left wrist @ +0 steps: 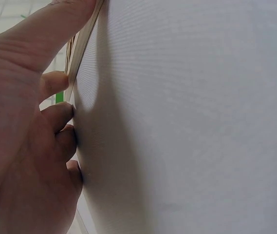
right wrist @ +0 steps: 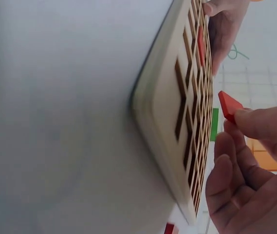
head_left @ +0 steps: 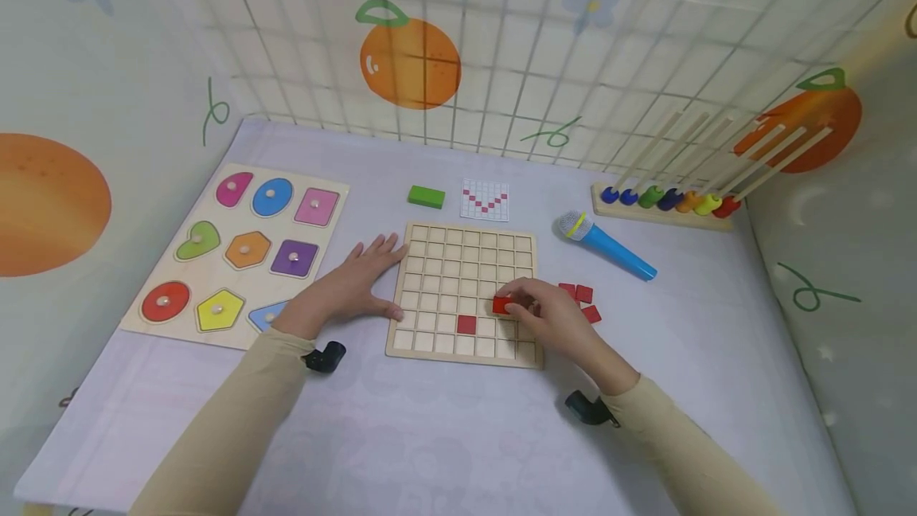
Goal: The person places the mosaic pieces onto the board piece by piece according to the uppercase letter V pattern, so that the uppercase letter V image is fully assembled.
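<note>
A wooden grid board [head_left: 444,261] lies flat on the table, with one red square tile [head_left: 466,325] seated in a cell near its front row. My right hand [head_left: 540,313] pinches another red tile [head_left: 501,306] just above the board's right part; the right wrist view shows that tile [right wrist: 229,105] held at the fingertips, off the grid board [right wrist: 167,122]. My left hand [head_left: 354,281] lies flat with straight fingers on the table, touching the board's left edge; its fingers [left wrist: 60,117] sit against the board edge [left wrist: 82,48]. Three spare red tiles [head_left: 582,299] lie right of the board.
A shape puzzle board [head_left: 243,249] lies at the left. Behind the grid are a green block [head_left: 426,197] and a pattern card [head_left: 485,200]. A blue toy microphone [head_left: 605,247] and a bead rack [head_left: 666,201] stand at the right. A wire grid wall [head_left: 501,46] backs the table.
</note>
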`<state>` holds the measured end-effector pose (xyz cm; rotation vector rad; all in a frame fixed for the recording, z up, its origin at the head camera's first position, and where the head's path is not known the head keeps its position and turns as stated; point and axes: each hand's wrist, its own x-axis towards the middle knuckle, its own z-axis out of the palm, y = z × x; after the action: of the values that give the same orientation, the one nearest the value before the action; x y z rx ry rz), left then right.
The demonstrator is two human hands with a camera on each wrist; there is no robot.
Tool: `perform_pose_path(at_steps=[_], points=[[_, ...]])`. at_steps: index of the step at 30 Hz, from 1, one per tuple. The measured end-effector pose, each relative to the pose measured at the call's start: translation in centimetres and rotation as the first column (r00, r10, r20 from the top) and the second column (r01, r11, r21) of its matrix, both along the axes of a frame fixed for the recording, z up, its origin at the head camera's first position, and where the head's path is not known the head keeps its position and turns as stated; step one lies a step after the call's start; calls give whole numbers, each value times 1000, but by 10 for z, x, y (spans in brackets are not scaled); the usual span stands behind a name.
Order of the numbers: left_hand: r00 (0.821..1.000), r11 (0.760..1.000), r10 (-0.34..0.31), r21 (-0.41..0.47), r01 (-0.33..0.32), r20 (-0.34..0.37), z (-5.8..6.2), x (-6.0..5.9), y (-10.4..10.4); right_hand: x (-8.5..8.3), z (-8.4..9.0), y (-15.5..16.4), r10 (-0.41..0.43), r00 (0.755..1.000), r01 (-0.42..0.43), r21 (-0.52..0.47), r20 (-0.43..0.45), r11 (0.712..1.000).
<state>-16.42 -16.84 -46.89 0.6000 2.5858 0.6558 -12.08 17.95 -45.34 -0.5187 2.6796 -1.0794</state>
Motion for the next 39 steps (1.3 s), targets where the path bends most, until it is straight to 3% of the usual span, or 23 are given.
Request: perform_pose_path(at_steps=[19,29,39], points=[[1000,1000,-7,2,7,-13,-4,-1,-1,-7,-3,-41,41,999,-40,-37,8,998],[1000,1000,-12,12,12,-16,-2,-1,-2,-6,-6,-58,41,998,-41,0,38,999],[1000,1000,-9,9,9,-15,-3,-1,-2,-9,-5,-71,57,998,-57,62,6,996]])
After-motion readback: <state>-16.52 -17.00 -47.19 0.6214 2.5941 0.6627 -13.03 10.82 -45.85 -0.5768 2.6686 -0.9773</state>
